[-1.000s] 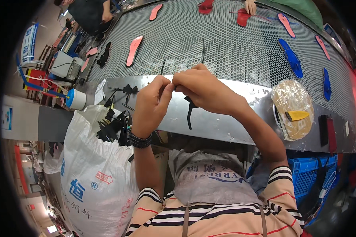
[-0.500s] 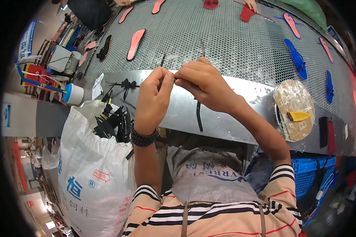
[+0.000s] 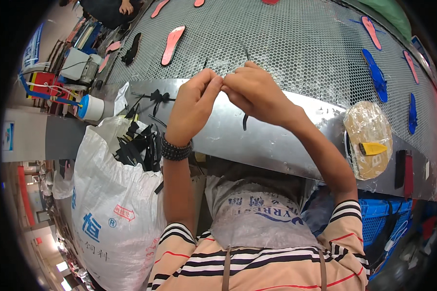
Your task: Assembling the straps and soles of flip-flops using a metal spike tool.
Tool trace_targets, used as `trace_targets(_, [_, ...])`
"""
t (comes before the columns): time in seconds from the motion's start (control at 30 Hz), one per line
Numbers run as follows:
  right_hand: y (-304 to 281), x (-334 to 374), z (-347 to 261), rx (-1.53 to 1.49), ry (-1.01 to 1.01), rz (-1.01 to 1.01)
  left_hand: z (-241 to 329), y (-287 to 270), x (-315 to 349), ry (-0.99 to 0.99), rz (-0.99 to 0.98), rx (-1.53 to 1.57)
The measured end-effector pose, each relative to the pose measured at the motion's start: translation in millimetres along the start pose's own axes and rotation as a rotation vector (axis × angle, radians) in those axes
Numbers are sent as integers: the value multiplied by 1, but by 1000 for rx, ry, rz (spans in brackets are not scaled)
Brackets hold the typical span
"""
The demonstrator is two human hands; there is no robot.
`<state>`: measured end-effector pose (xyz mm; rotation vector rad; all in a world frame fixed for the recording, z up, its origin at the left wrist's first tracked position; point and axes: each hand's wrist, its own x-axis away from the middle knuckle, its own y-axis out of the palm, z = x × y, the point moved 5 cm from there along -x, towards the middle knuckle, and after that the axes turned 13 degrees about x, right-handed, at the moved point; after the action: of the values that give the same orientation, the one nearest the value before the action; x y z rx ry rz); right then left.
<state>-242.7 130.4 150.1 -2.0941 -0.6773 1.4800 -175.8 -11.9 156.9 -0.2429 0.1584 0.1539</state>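
Observation:
My left hand (image 3: 193, 104) and my right hand (image 3: 260, 94) meet above the metal edge of the bench, both closed with fingertips pinched together. They grip a thin black strap (image 3: 244, 122); its tail hangs below my right hand, and other thin black ends rise above each hand. What lies between the fingertips is hidden. To the left of my left hand, a black strap piece with a bow-like knot (image 3: 159, 97) lies on the metal edge. Below it stands a white woven sack (image 3: 114, 208) with many black strap pieces (image 3: 136, 148) in its mouth.
Pink insoles (image 3: 173, 46) and blue sandal soles (image 3: 374, 75) lie on the mesh belt (image 3: 296, 53). At right, a wrapped tan pad (image 3: 369, 165) carries a yellow-handled brush (image 3: 374, 148). A blue crate (image 3: 383, 220) stands below; another person's hand (image 3: 126, 7) shows at the far left.
Both hands have moved slightly up, still together, and less of the strap's tail shows below my right hand. The view has shifted; the far person's hand with a red piece has left view.

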Motion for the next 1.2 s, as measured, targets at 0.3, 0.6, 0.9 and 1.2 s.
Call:
trace_targets(0.3, [-3, -18, 60, -511, 391, -38, 22, 1, -68, 310, -140, -90])
trace_targets(0.6, [4, -38, 122, -240, 461, 98, -27, -12, -168, 315, -359, 77])
trace_targets(0.9, [32, -40, 180, 185, 378, 187, -109, -23, -224, -75, -391, 242])
trace_targets(1.2, [44, -37, 170, 422, 223, 93, -93, -6, -209, -188, -389, 231])
